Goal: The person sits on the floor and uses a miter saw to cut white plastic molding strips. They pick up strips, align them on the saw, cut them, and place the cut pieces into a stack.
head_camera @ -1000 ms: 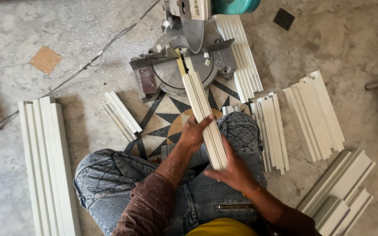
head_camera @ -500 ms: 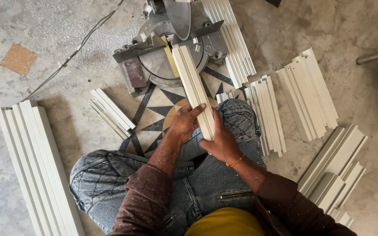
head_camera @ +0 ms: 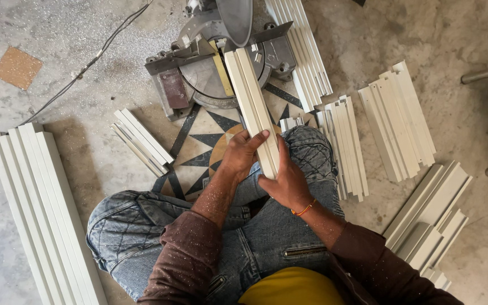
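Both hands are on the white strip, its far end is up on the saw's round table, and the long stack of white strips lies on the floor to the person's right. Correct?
Not quite. The head view shows both the left hand and right hand on the white strip, whose far end rests on the saw's round table, but the long stack of white strips lies to the person's left.

Maroon sleeves (dust-flecked), quilted blue jeans, orange wrist thread

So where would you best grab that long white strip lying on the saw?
Grip the white strip at its near end, by the knees, coming from either long side as the left hand and right hand do. It is narrow, and its far end rests on the saw.
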